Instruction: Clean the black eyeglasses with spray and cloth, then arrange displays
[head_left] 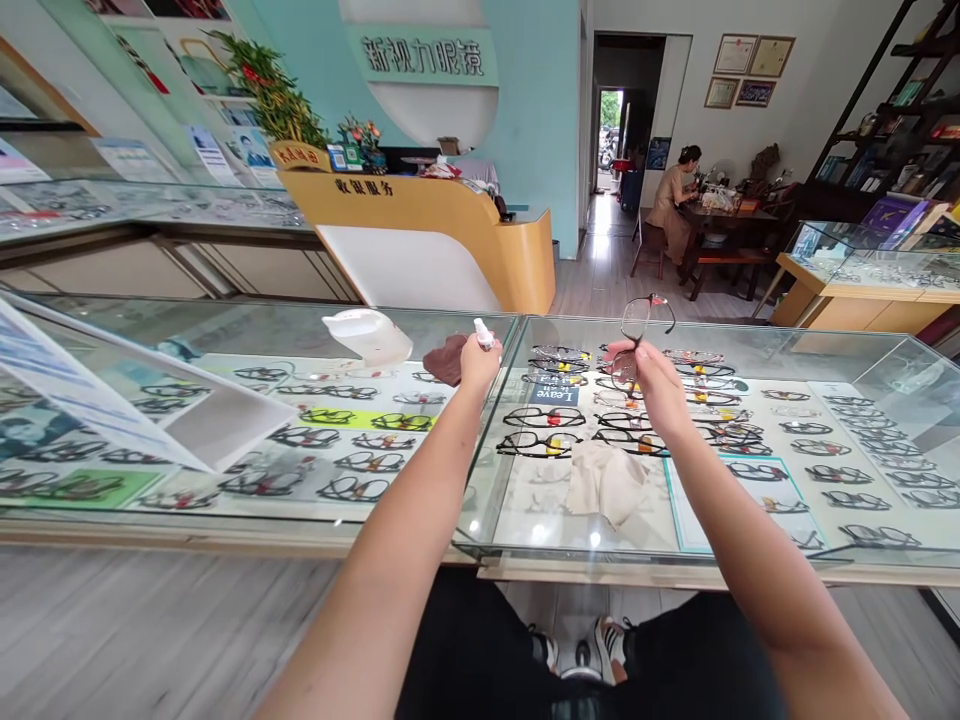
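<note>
My left hand (pixel 480 362) is wrapped round a small spray bottle (pixel 484 333) with a white nozzle, held up over the glass counter. My right hand (pixel 660 388) grips a pair of eyeglasses (pixel 636 318), raised and turned on end above the display. A beige cleaning cloth (pixel 609 484) lies crumpled on the glass below it. Beyond my left hand sits a brown cloth (pixel 445 358), partly hidden by that hand. To its left rests a white translucent plastic container (pixel 367 336).
Rows of eyeglasses (pixel 546 417) fill the glass display counter (pixel 517 560). A white folded stand (pixel 217 425) is on the left. A yellow reception desk (pixel 420 215) stands beyond. One person (pixel 675 200) sits at a wooden table at the back right.
</note>
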